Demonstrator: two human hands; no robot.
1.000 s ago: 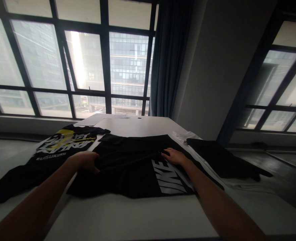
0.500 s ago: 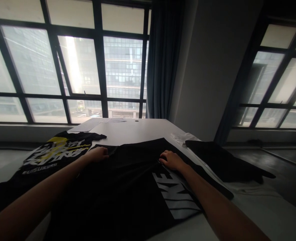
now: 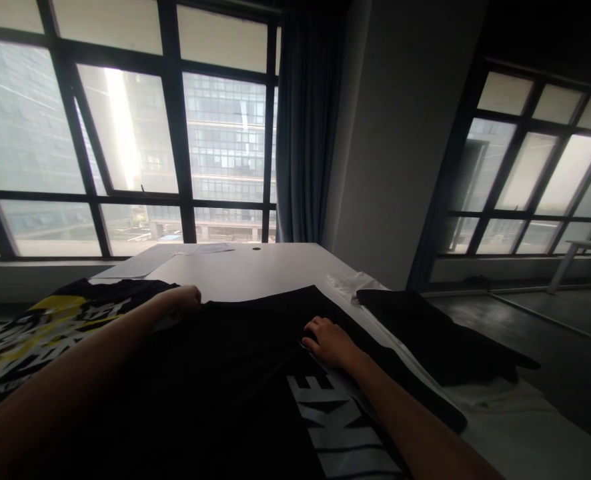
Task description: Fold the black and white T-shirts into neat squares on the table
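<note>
Spread across the lower centre of the frame, where it runs past the bottom edge, a black garment [image 3: 225, 373] shows bold grey lettering [image 3: 345, 460]

Because its cloth is so dark, the garment reads almost as one flat field, with a few soft creases near the middle. Its far edge slants from the left hand [image 3: 184, 299] up to a corner just right of centre. The lettering sits at lower right, turned sideways: an E nearest the right hand [image 3: 328, 343], a K below it, and more strokes by the bottom edge.

The left hand is at the garment's far left part, knuckles up and fingers bent down out of sight; whether it grips cloth, I cannot tell. The right hand rests on the garment just above the lettering, fingers curled and close together; a pinch of fabric cannot be confirmed. Most of the cloth lies between the forearms and toward the bottom edge.

At left, beside the garment, is a black shirt with yellow and white print [image 3: 60, 320]. On the right of the white surface [image 3: 255, 273] lies a second dark cloth [image 3: 435, 340].
</note>
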